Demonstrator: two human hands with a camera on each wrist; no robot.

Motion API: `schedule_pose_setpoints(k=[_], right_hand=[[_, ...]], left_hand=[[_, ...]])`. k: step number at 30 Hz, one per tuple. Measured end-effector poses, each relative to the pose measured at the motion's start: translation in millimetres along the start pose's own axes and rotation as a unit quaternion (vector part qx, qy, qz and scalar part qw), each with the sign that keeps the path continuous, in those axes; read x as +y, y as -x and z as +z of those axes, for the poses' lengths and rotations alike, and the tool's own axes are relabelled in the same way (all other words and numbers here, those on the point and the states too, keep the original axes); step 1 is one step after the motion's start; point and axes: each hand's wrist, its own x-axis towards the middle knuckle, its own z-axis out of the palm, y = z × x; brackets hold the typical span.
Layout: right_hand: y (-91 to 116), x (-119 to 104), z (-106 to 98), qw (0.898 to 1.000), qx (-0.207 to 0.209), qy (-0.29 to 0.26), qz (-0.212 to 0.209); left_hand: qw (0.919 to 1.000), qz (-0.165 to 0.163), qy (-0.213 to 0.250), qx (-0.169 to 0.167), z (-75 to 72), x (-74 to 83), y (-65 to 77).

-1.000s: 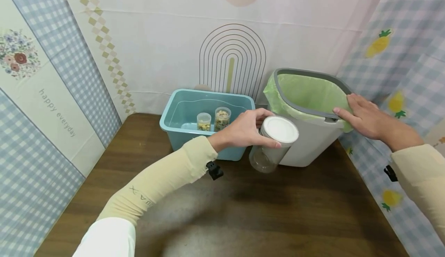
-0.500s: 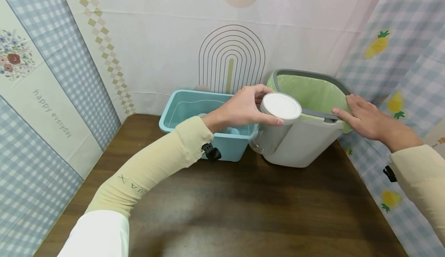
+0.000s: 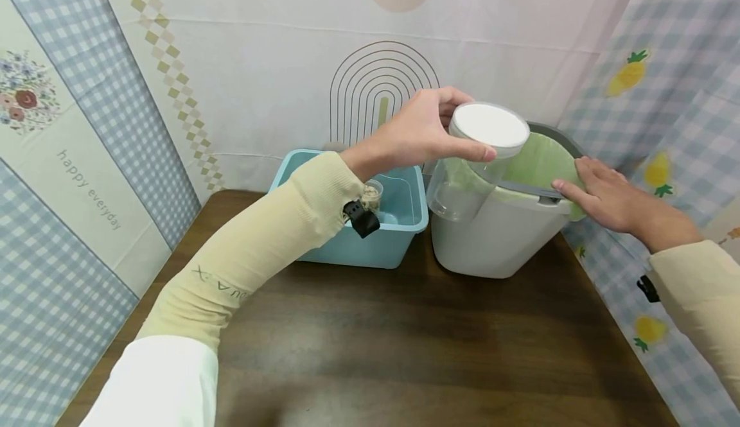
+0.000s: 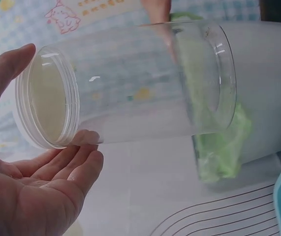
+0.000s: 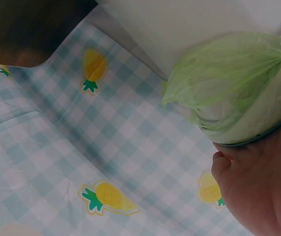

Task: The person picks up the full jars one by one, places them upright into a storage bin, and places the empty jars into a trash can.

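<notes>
My left hand (image 3: 424, 128) grips a clear plastic jar (image 3: 462, 189) by its white lid (image 3: 491, 125), thumb on one side and fingers on the other. The jar is raised in front of the trash can (image 3: 480, 247), tilted, its base toward the lower left. In the left wrist view its clear walls (image 4: 130, 83) show no contents. My right hand (image 3: 607, 196) holds the right front corner of the trash can's grey rim, thumb along the front edge. A green bag (image 5: 229, 83) lines the can and hangs over its rim.
A light blue bin (image 3: 352, 247) stands left of the trash can, partly hidden by my left forearm. Inside it shows a small clear container (image 3: 372, 196) of pale pieces. Both stand on a dark wooden table (image 3: 370, 343), with patterned cloth hanging behind and at the sides.
My left hand has lifted the jar up and slightly right, from low beside the trash can to about its rim height. My right hand has stayed on the rim.
</notes>
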Motion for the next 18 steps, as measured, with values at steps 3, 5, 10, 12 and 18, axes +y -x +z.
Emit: schedule_pose_setpoints(k=[3,5,10,12,18], right_hand=[[2.9,-2.1,-0.1,1.0,0.0,0.002,0.004],[4.7,-2.9,-0.3,1.0,0.0,0.001,0.006],[9.4,-4.8,0.0,1.0,0.001,-0.003,0.009],[10.5,-5.2,0.8,1.0,0.001,-0.004,0.01],[13.0,-8.5,2.4,1.0,0.001,-0.008,0.015]], left_hand=[[1.0,-0.002,-0.005,0.007,-3.7,10.9,-4.0],[0.9999,-0.002,-0.009,0.011,-5.5,16.9,-7.0],[0.9994,0.005,-0.025,0.023,-8.4,27.4,-16.5],[0.9991,0.007,-0.031,0.029,-9.7,30.8,-20.8],[0.9983,0.002,-0.042,0.042,-12.9,39.1,-33.7]])
